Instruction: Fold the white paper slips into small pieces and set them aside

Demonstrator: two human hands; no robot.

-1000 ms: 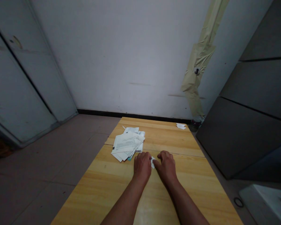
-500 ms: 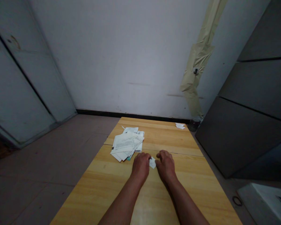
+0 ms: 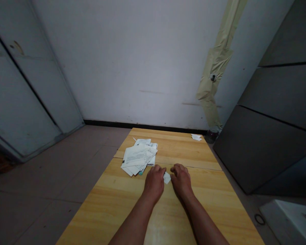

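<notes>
A small folded piece of white paper (image 3: 167,178) lies on the wooden table between my two hands. My left hand (image 3: 154,180) grips its left edge, the thumb and fingers bent round it. On the other side, my right hand (image 3: 181,178) has its thumb at or very near the paper's right edge; whether it touches is hard to tell. The right fingers are curved forward with a gap between them and the thumb. Just beyond my left hand sits a loose pile of printed paper sheets (image 3: 136,156), some of them folded, with a bit of teal underneath.
A small folded white paper (image 3: 196,137) lies at the table's far right corner. The wooden table (image 3: 206,207) has a seam across it. A wall stands behind, grey panels (image 3: 270,102) rise on the right, and a white box (image 3: 288,221) is on the floor at lower right.
My left fingertips have shifted slightly over the small paper, covering a little more of its upper left. The right hand has hardly moved.
</notes>
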